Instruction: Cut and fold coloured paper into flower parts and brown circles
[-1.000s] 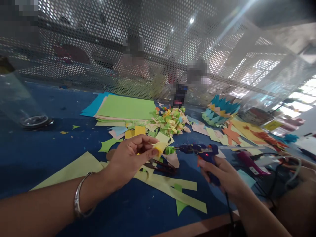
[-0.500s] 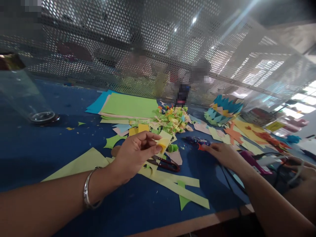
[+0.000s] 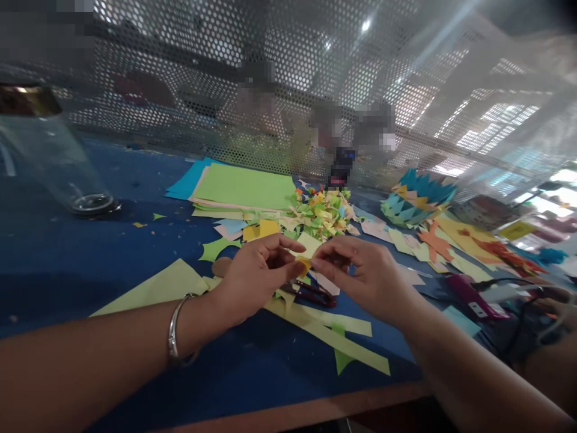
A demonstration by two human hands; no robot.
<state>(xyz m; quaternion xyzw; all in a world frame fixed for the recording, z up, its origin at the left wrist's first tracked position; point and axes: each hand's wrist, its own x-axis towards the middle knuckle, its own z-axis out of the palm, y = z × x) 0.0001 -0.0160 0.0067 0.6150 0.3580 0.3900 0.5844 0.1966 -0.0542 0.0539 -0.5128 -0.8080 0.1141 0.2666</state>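
Observation:
My left hand (image 3: 256, 270), with a silver bangle on the wrist, is closed in a pinch on a small folded yellow paper piece (image 3: 305, 263). The fingertips of my right hand (image 3: 369, 273) pinch its right edge. Just behind the fingers shows a pale yellow paper piece (image 3: 307, 243); whether it joins the held piece I cannot tell. Beneath my hands lie dark red-handled scissors (image 3: 318, 294), partly covered. Pale yellow paper strips (image 3: 333, 343) and a green scrap (image 3: 343, 355) lie in front.
Beyond my hands are stacked coloured sheets (image 3: 247, 186) and a heap of small folded papers (image 3: 327, 213). A clear jar (image 3: 67, 162) stands at left. At back right sits a blue-green paper basket (image 3: 417, 201). A purple power strip (image 3: 475, 297) with cables lies near another person's hand (image 3: 554, 304).
My right hand has left the dark blue tool with the orange part and moved left to the yellow paper. My left hand keeps its pinch. The view has shifted slightly.

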